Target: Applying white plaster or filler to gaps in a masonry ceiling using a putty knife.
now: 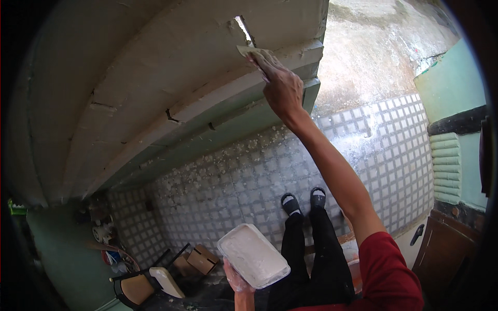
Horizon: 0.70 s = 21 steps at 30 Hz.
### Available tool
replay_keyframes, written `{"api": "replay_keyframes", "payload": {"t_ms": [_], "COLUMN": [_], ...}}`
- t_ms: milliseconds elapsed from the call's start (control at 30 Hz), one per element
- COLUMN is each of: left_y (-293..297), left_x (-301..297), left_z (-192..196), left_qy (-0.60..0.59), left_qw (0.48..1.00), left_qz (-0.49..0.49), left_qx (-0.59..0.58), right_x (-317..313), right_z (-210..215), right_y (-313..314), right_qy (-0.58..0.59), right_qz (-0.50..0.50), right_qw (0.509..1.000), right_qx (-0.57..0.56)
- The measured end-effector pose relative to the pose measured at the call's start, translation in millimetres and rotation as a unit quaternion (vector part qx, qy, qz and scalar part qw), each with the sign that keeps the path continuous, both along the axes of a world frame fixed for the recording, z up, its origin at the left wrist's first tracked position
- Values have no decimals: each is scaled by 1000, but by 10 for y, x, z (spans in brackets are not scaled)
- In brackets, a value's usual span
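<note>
My right hand (282, 88) reaches far up, its fingers closed on a thin, pale scraper (243, 50). The scraper's edge lies at the large pale panel (181, 57), just below a narrow slot (241, 28) where light comes through. Down near my body, my left hand (235, 278) grips a rectangular plastic tub (224, 242) from its left side and below. White, paste-like filler (251, 254) fills much of the tub. White smears cover the left hand's fingers.
Cracks and chips mark the panel's ledge (174, 115). White spots dot the tiled floor (218, 181) under my dark slippers (290, 203). A chair (136, 289) and cardboard box (202, 259) stand at lower left. A brown cabinet (448, 254) is at lower right.
</note>
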<state>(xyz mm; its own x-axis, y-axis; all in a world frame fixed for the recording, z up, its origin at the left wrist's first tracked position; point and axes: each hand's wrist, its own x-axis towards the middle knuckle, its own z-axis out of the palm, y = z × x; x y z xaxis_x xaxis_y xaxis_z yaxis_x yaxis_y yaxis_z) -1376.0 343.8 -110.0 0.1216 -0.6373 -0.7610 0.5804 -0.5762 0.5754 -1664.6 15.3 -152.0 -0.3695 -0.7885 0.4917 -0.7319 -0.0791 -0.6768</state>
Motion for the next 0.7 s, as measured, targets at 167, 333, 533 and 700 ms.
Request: {"api": "replay_keyframes", "payload": {"t_ms": [167,333,533,700], "left_y": [48,117,29,64], "left_x": [24,95,167,177], "left_z": [2,-120,20,-68], "left_qy": [5,3,5,-20], "left_qw": [1000,1000,1000,999], "left_qz": [1,11,6,31], "left_qx": [-12,-1,0,-1], "right_x": [-398,-480,-313,-413], "right_z": [-117,-396,-658,-489], "right_y": [-53,-494,-366,-207], "right_qy": [183,247,279,250], "right_qz": [-42,-105,-101,-77], "right_qw": [975,957,955,964], "right_qx": [-119,-109,-27,-37]}}
